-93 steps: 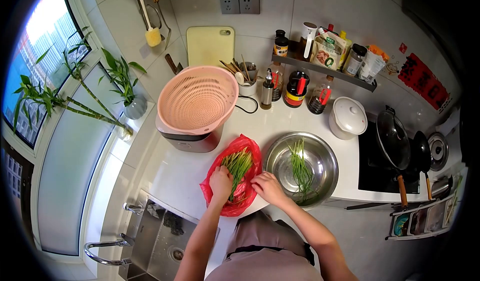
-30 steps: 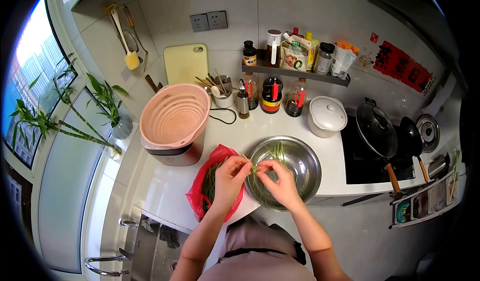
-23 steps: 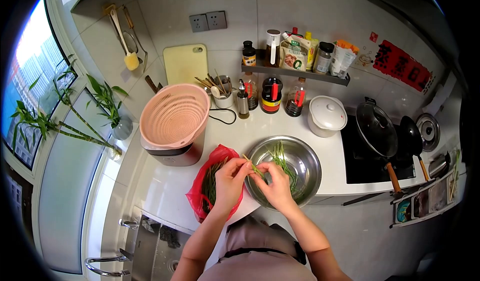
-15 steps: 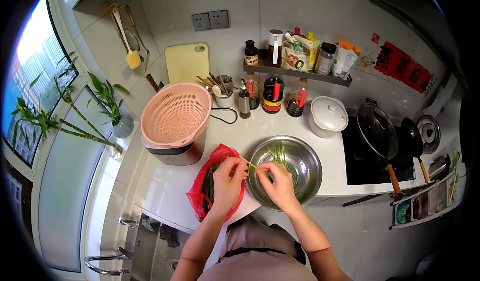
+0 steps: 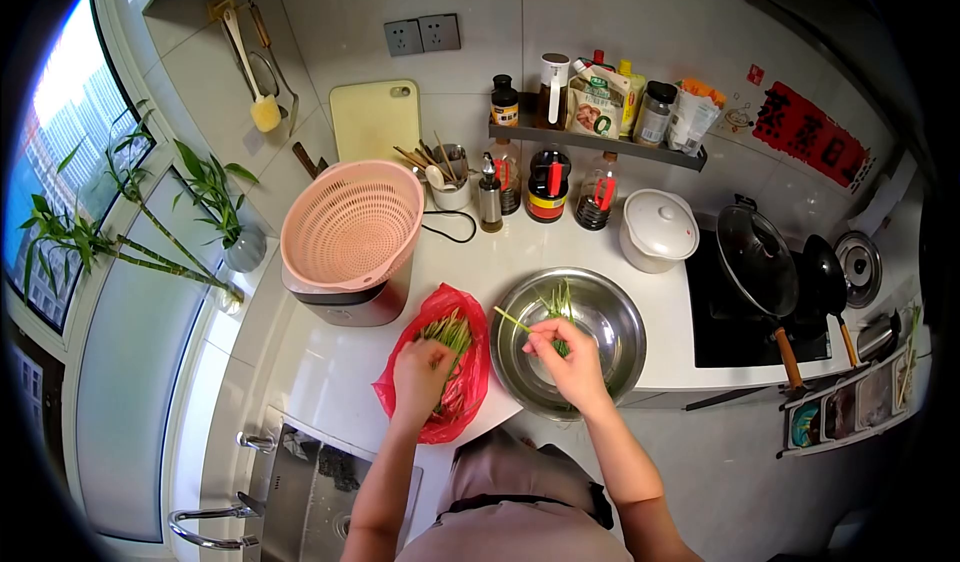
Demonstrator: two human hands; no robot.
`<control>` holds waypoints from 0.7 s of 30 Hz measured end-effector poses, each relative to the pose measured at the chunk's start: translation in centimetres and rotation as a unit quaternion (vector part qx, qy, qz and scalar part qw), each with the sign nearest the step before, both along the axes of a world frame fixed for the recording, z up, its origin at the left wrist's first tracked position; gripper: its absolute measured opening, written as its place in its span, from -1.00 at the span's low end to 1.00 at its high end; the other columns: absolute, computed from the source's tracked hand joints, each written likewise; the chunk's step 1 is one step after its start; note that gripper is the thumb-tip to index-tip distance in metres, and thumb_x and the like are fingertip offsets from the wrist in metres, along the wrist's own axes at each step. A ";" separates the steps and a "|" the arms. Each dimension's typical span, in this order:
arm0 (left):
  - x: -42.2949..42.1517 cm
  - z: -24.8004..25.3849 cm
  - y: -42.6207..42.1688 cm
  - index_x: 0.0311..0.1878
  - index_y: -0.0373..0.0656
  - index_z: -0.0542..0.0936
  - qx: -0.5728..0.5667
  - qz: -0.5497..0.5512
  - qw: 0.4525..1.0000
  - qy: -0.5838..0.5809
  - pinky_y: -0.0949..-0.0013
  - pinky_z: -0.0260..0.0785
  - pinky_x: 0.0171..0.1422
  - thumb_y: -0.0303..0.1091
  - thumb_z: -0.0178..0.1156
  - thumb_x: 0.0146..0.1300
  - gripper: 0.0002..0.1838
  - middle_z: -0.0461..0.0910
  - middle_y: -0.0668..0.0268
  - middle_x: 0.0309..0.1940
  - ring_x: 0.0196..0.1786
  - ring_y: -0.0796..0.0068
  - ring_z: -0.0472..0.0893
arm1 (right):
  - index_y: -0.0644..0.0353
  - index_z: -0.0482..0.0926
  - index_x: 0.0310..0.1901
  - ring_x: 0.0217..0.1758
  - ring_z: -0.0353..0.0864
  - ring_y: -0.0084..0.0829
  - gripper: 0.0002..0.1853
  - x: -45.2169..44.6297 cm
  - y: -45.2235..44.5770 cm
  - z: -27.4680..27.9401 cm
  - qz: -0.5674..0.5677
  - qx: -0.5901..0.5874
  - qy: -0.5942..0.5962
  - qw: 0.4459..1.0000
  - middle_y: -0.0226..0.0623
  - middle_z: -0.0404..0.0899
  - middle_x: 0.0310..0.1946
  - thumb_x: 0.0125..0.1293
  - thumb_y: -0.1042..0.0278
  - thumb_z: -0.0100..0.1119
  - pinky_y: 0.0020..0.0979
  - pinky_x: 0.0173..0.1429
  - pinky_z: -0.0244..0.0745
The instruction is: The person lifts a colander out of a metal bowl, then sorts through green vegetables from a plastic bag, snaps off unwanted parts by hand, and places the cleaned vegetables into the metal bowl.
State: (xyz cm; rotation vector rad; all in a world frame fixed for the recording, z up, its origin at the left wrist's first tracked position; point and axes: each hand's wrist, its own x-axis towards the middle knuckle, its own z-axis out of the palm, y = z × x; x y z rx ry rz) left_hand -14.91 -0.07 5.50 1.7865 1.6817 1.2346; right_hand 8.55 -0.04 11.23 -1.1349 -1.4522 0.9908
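My right hand (image 5: 570,364) pinches a thin pale-green vegetable stalk (image 5: 510,318) over the left side of a steel mixing bowl (image 5: 627,362). The stalk points up and to the left. Green stalks (image 5: 562,302) lie in the bowl, partly hidden behind my right hand. To the left, a red plastic bag (image 5: 392,402) stands open, filled with long green stalks (image 5: 455,334), some reddish at the lower end. My left hand (image 5: 421,374) is over the bag's contents with its fingers curled together. Whatever is between those fingertips is hidden.
A pink colander (image 5: 352,224) sits on a steel appliance (image 5: 365,305) at the left. Behind are bottles (image 5: 545,190), a white lidded pot (image 5: 658,230) and a seasoning shelf (image 5: 610,146). Pans (image 5: 757,262) rest on the cooktop at right; the sink (image 5: 310,507) is lower left.
My left hand has let go of the stalk's end and moved left and down into the red bag. The right hand keeps the stalk, shifted slightly right. More of the bag's stalks show.
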 end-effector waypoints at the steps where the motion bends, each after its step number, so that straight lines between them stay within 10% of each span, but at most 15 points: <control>1: -0.4 -1.5 -0.4 -0.50 -0.21 0.57 -0.011 -0.027 0.992 0.122 0.21 0.35 -0.30 -0.45 0.37 0.01 -0.86 0.58 0.21 -0.49 -0.46 0.24 0.52 | 0.30 0.56 -0.18 -0.31 0.60 -0.59 -0.91 0.1 0.1 0.0 0.014 -0.030 0.031 0.999 -0.33 0.66 -0.39 0.35 0.48 0.16 -0.53 -0.16 0.48; 8: -0.5 -10.0 -2.8 -0.46 -0.11 0.63 -0.081 -0.041 0.939 0.331 0.13 0.27 -0.06 -0.27 0.36 -0.02 -0.85 0.60 0.23 -0.37 -0.15 0.19 0.51 | 0.31 0.52 -0.14 -0.32 0.54 -0.58 -0.87 0.2 0.7 -0.5 0.099 -0.100 0.181 0.973 -0.25 0.67 -0.38 0.41 0.43 0.07 -0.54 -0.12 0.44; 16: 0.0 -6.5 -2.1 -0.18 -0.09 0.66 -0.039 -0.026 0.922 0.384 0.14 0.25 -0.03 -0.30 0.31 0.04 -0.76 0.55 0.26 -0.28 -0.10 0.23 0.49 | 0.30 0.54 -0.13 -0.33 0.54 -0.56 -0.83 0.3 0.6 -0.3 0.142 -0.120 0.229 0.955 -0.23 0.68 -0.37 0.44 0.38 0.04 -0.52 -0.10 0.42; 21: 2.1 3.7 -1.0 -0.14 -0.17 0.61 0.034 -0.049 0.995 0.080 0.17 0.27 0.00 -0.46 0.25 0.16 -0.82 0.53 0.24 -0.30 -0.13 0.19 0.51 | 0.30 0.54 -0.13 -0.34 0.54 -0.56 -0.86 -0.2 0.2 0.0 0.144 -0.116 0.212 0.960 -0.23 0.68 -0.36 0.42 0.41 0.06 -0.52 -0.12 0.44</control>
